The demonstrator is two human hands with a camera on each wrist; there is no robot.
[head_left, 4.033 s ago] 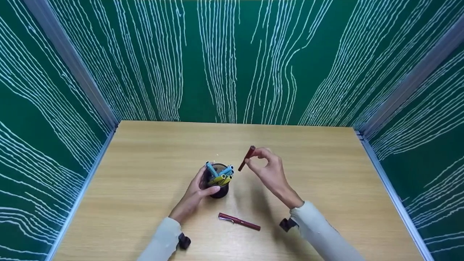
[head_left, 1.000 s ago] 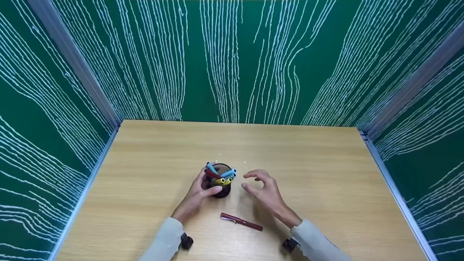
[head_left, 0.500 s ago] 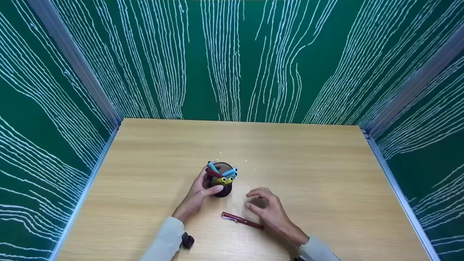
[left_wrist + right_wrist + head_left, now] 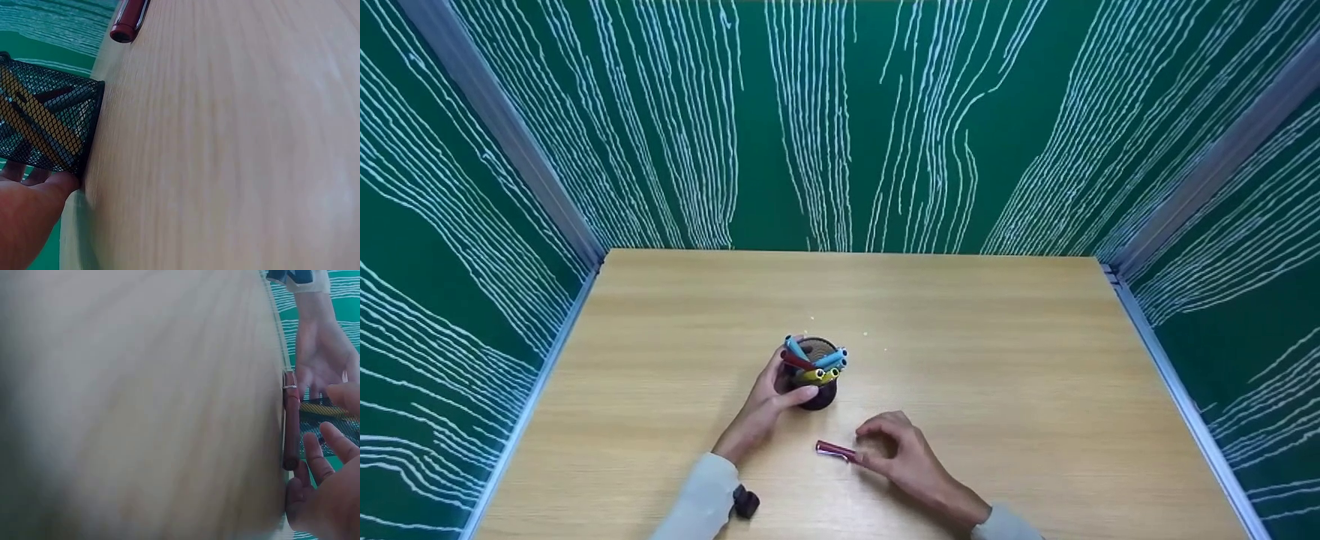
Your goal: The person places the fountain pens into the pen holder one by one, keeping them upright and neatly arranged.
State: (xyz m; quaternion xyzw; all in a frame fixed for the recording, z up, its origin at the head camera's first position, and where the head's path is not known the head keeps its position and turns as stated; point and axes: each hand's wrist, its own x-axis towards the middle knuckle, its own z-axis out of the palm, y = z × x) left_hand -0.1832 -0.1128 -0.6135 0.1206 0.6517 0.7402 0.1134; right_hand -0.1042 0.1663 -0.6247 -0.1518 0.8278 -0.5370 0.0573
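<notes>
A black mesh pen holder (image 4: 823, 396) stands on the table with its rim up, and my left hand (image 4: 765, 409) grips its left side, thumb in front. In it lean blue pens (image 4: 831, 359), yellow pens (image 4: 819, 375) and one dark red pen (image 4: 796, 360). Another dark red pen (image 4: 832, 449), with a metal clip, lies on the table in front of the holder. Over that pen's right end is my right hand (image 4: 913, 463), thumb overlapping it in the head view. The right wrist view shows the right fingers spread around the pen (image 4: 291, 424), not closed on it.
The wooden table (image 4: 697, 300) is enclosed by green walls (image 4: 877, 135) with white wavy lines at the back and sides. Grey posts (image 4: 510, 120) mark the corners. A few tiny light specks (image 4: 865, 334) show behind the holder.
The red pen earlier pinched in my right hand now stands in the holder. My right hand has since moved down toward the pen on the table. My left hand keeps holding the pen holder.
</notes>
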